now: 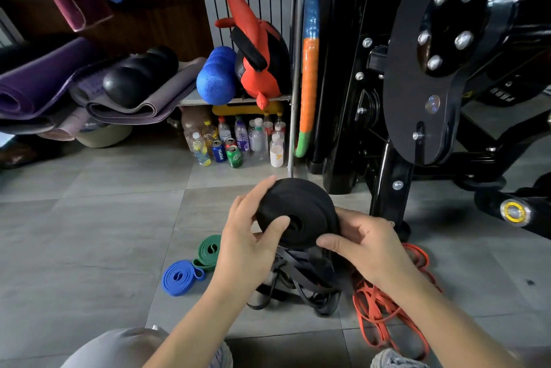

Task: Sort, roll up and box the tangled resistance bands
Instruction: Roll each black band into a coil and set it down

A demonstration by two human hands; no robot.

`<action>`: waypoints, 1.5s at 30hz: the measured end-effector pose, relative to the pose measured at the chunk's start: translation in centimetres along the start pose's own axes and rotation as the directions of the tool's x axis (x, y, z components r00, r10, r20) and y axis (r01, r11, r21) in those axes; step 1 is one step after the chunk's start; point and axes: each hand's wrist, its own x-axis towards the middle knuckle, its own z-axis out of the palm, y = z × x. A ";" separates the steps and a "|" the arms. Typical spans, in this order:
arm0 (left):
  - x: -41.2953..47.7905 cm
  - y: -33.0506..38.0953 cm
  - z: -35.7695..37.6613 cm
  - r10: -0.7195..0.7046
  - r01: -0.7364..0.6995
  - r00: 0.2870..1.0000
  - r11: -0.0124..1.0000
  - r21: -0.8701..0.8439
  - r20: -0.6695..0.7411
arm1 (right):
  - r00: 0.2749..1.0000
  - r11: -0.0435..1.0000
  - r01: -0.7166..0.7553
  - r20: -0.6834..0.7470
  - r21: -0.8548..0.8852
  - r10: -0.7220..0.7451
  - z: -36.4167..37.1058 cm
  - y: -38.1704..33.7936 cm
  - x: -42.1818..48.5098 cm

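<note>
Got the black band roll [298,212] held above the floor, right over the loose black tangle [298,281]. My left hand [253,242] curls around its left side with the thumb pressing near the centre, and my right hand [366,245] grips the near right edge, thumb on the rim. The blue coil [180,277] and green coil [208,251] sit on the floor to the left, with the orange bands [384,308] in a mess to the right. My worry is that rubber this springy could telescope or unwind if either thumb lets up, and it'd drop straight into the tangle. I can't tell where the tail end is. There's no box in view either.
</note>
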 end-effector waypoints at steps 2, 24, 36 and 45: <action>-0.2 0.0 0.2 -0.030 0.030 1.000 0.998 -0.062 0.003 | 1.000 0.998 0.016 -0.018 0.054 -0.015 0.4 -0.1 0.0; -0.6 -0.3 0.9 -0.241 0.248 0.969 0.911 -0.330 0.061 | 0.996 0.998 0.039 -0.082 0.043 -0.035 1.1 -0.3 1.0; -0.6 -0.3 0.1 0.191 -0.354 0.927 0.728 0.587 0.322 | 0.999 0.931 -0.041 0.009 -0.362 0.047 0.1 0.0 0.6; 0.6 -0.5 -0.5 0.076 -0.114 0.991 0.918 0.380 0.112 | 0.993 0.964 -0.103 -0.080 -0.244 0.086 -0.8 0.3 1.6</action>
